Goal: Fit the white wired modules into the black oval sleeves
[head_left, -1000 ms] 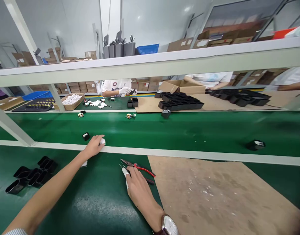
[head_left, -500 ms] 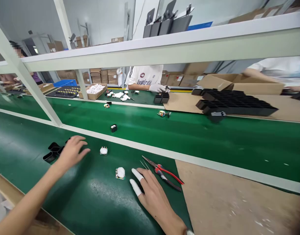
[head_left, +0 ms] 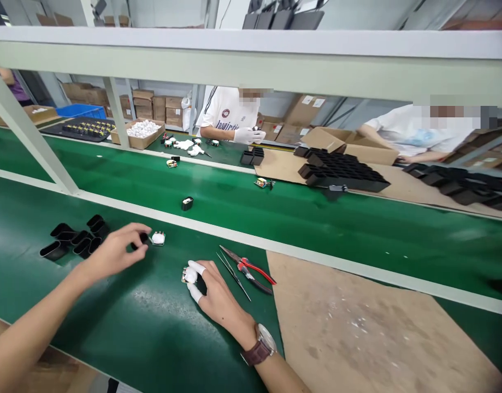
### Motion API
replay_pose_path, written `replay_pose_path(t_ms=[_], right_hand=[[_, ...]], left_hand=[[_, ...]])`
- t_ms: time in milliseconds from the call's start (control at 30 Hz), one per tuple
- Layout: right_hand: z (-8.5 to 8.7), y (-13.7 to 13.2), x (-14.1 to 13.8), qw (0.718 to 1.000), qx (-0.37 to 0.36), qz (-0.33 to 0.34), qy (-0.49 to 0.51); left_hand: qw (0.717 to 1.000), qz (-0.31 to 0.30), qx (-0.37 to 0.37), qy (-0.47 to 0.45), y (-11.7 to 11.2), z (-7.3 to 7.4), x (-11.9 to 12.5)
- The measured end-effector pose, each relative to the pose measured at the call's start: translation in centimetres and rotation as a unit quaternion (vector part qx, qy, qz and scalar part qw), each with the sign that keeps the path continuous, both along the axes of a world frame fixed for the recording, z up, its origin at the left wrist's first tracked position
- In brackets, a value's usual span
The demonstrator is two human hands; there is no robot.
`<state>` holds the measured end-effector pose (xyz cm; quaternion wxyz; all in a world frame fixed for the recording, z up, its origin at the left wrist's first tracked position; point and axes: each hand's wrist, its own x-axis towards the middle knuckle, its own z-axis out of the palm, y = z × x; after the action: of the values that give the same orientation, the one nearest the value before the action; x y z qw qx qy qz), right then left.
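Observation:
My left hand [head_left: 113,252] pinches a small black housing [head_left: 143,238] between thumb and fingers, right beside a small circuit board with a white cap [head_left: 158,238] lying on the green mat. Just left of that hand lies a cluster of several empty black housings [head_left: 72,241]. My right hand [head_left: 217,295], a watch on its wrist and white finger cots on two fingers, closes its fingertips on a second white-capped board [head_left: 187,274]. Red-handled pliers [head_left: 251,269] and thin tweezers [head_left: 234,269] lie just right of that hand.
A brown cardboard sheet [head_left: 357,327] covers the mat to the right. Beyond a white rail, the green conveyor belt [head_left: 316,218] carries a black part [head_left: 187,203] and small boards. Across it, two people work by black trays [head_left: 341,172] and a box of white parts [head_left: 138,134].
My left hand left the belt's edge, passed over the black housings and now pinches one beside a board. My right hand slid left from the pliers onto the other board. The view shifted.

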<state>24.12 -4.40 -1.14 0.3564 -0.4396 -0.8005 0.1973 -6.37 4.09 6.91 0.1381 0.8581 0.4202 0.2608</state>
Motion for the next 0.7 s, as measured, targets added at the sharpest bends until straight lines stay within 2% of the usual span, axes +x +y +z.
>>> replay_pose_path(t_ms=[100, 233, 333, 433, 533, 700], right_hand=[[-0.4, -0.4, 0.6, 1.000, -0.009, -0.024, 0.000], [-0.6, -0.9, 1.2, 0.997, 0.007, -0.061, -0.034], [-0.7, -0.9, 1.4, 0.997, 0.019, -0.059, -0.040], [-0.4, -0.7, 1.3, 0.997, 0.032, -0.058, -0.031], [0.3, -0.6, 0.9, 0.996, 0.045, -0.071, -0.001], [1.7, -1.0, 0.5, 0.992, 0.078, -0.094, 0.032]], left_hand=[[0.995, -0.089, -0.030, -0.030, -1.5, -1.6, 4.2], [0.993, -0.107, -0.028, -0.031, -1.9, -4.7, 7.2], [0.993, -0.096, -0.041, -0.057, -1.9, -5.9, 7.2], [0.988, -0.083, -0.082, -0.103, -2.1, -6.2, 6.4], [0.983, -0.081, -0.137, -0.093, -2.3, -6.4, 5.9], [0.970, -0.134, -0.182, -0.091, -2.3, -6.3, 6.0]])
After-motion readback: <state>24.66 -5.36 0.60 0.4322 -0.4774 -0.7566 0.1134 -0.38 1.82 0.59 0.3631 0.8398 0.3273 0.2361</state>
